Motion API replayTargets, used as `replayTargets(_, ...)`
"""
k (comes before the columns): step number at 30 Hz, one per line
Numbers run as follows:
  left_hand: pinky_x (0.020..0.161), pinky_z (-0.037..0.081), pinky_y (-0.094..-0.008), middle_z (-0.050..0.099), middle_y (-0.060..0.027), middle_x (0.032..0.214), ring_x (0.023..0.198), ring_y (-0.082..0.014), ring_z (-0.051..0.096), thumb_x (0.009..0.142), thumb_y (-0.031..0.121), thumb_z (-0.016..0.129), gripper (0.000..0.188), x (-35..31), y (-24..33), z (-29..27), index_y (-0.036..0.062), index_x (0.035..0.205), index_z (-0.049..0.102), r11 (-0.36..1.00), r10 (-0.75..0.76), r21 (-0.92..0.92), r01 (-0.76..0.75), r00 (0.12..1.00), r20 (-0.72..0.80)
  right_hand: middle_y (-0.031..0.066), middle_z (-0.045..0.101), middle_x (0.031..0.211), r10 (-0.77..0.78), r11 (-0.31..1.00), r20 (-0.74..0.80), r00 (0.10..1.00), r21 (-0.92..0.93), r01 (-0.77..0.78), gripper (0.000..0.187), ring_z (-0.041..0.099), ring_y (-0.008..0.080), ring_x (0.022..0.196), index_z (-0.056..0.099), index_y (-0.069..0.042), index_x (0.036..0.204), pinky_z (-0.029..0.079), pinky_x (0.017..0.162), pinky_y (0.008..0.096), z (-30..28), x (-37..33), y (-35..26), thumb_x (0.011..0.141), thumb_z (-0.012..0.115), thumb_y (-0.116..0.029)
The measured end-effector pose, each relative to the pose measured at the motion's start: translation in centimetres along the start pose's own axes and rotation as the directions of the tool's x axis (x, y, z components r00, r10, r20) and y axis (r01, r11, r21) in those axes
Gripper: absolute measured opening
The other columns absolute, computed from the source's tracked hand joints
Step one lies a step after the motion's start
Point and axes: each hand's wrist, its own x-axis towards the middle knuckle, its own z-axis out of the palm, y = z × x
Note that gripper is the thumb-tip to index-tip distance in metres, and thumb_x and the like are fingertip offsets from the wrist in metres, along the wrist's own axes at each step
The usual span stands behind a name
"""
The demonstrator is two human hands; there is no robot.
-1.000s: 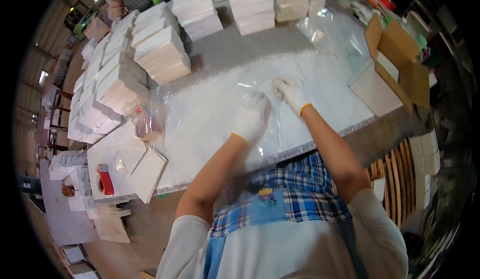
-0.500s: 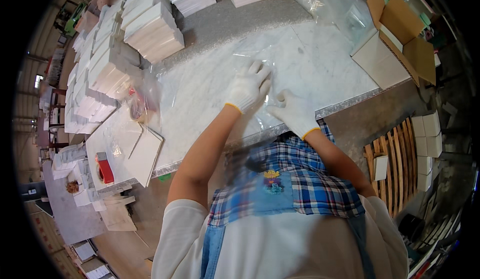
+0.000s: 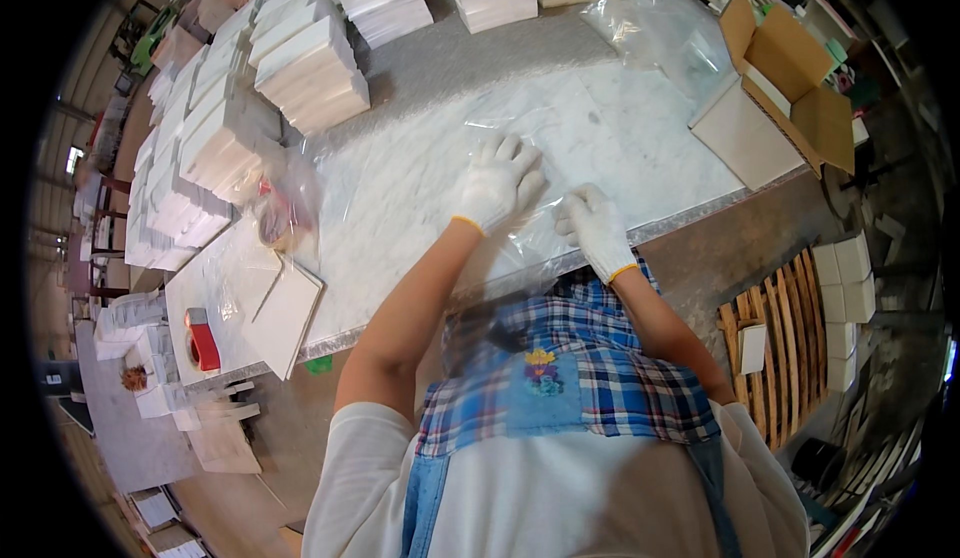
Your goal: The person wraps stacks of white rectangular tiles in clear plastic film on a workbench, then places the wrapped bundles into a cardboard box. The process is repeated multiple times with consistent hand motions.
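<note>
A clear plastic bag (image 3: pixel 532 240) lies on the white marble-look tabletop (image 3: pixel 410 198), near the front edge. My left hand (image 3: pixel 498 180), in a white knit glove, rests flat over the bag with its fingers stretched out. Just to its right, my right hand (image 3: pixel 598 226), gloved the same way, is curled with its fingers closed at the bag's right side. The fingertips are partly hidden, but film runs up to them.
Stacks of white tiles (image 3: pixel 312 78) line the left and far sides. An open cardboard box (image 3: pixel 755 128) and more plastic bags (image 3: pixel 655 33) stand at the far right. A red tape dispenser (image 3: pixel 203 343) and flat white boards (image 3: pixel 285 316) lie left; a wooden pallet (image 3: pixel 785 343) is below right.
My right hand has drawn its fingers and thumb in from a spread pose and turned slightly. My left hand stays on the bag. The view has shifted a little.
</note>
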Motion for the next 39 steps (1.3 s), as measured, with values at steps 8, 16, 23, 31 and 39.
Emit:
replayTargets(8,0.109,0.030,-0.0685,0.054,-0.0199,0.138,0.137,-0.0458,0.040,0.087,0.060,0.066,0.065,0.5,1.3,0.6,0.0163,0.134,0.062,0.965,-0.141,0.244,0.096,0.974,0.175,0.0036,0.066,0.079,0.083,0.956,-0.048,0.995,0.285,-0.066,0.027,0.058,0.0118,0.060,0.064,-0.001,0.113,0.046,0.052,0.0254,0.3,-1.2,-0.4,0.102,0.064,-0.025)
replayTargets(16,0.113,0.025,-0.0708,0.039,-0.0235,0.156,0.148,-0.0507,0.028,0.084,0.070,0.065,0.088,2.2,2.7,-0.9,0.0218,0.154,0.046,0.918,-0.300,0.365,0.157,0.876,0.378,-0.0086,0.038,0.059,0.284,0.682,0.746,0.602,0.285,-0.674,0.019,0.033,0.0032,0.045,0.061,-0.011,0.089,0.023,0.038,0.0215,-2.1,-2.3,2.5,0.101,0.068,-0.024)
replayTargets(23,0.109,0.030,-0.0664,0.040,-0.0227,0.155,0.143,-0.0467,0.033,0.084,0.071,0.063,0.088,2.5,3.6,-0.9,0.0213,0.154,0.046,0.890,-0.349,0.416,0.187,0.866,0.357,0.0037,0.061,0.067,0.331,0.942,0.621,0.710,-0.258,-0.214,0.026,0.053,0.0121,0.054,0.074,-0.003,0.092,0.041,0.049,0.0281,-6.5,-5.3,0.8,0.094,0.068,-0.028)
replayTargets(31,0.110,0.024,-0.0752,0.031,-0.0238,0.164,0.151,-0.0522,0.022,0.082,0.074,0.065,0.093,2.9,3.6,-1.4,0.0232,0.157,0.043,0.896,-0.400,0.375,0.238,0.800,0.448,0.0169,0.074,0.097,-0.228,0.588,0.281,0.932,-0.724,0.362,0.039,0.072,0.0366,0.093,0.077,-0.010,0.106,0.056,0.084,0.0466,-4.1,-8.5,-3.5,0.090,0.067,-0.044)
replayTargets(39,0.116,0.018,-0.0738,0.031,-0.0256,0.165,0.155,-0.0525,0.015,0.083,0.073,0.064,0.092,3.3,3.9,-0.5,0.0222,0.157,0.043,0.895,-0.363,0.397,0.205,0.851,0.380,0.0170,0.073,0.113,-0.226,0.717,0.876,0.426,-0.147,0.681,0.039,0.068,0.0372,0.108,0.070,-0.017,0.125,0.052,0.099,0.0456,0.4,-7.4,-0.1,0.096,0.061,-0.041)
